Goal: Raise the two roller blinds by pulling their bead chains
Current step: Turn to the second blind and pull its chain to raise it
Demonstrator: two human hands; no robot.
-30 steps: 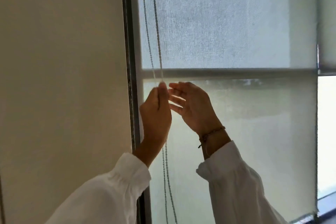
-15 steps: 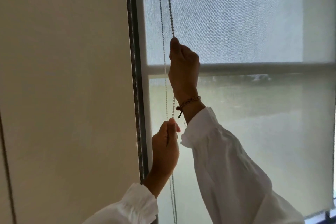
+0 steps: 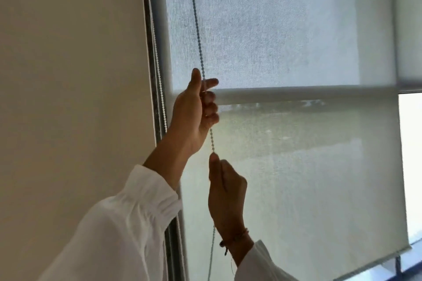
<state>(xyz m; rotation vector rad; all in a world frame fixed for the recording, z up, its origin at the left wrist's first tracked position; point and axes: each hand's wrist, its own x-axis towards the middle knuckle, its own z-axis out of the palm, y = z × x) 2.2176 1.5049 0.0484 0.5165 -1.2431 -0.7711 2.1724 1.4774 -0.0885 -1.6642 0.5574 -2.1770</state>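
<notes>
A pale translucent roller blind (image 3: 319, 166) covers the window, with its bottom bar (image 3: 376, 262) low at the right. A bead chain (image 3: 196, 29) hangs down near the blind's left edge. My left hand (image 3: 194, 116) is raised and shut on the chain at the height of the window's crossbar (image 3: 296, 96). Below it, my right hand (image 3: 226, 191) pinches the same strand. Another strand of the chain (image 3: 157, 52) runs along the window frame at the left.
A beige wall (image 3: 68, 98) fills the left side, up to the dark window frame (image 3: 148, 29). At the far right hangs the edge of a second blind (image 3: 408, 18), with bright uncovered glass (image 3: 411, 155) below it.
The hands have swapped places: my right hand went from high on the chain to low, my left hand from low to high. The view has shifted slightly.
</notes>
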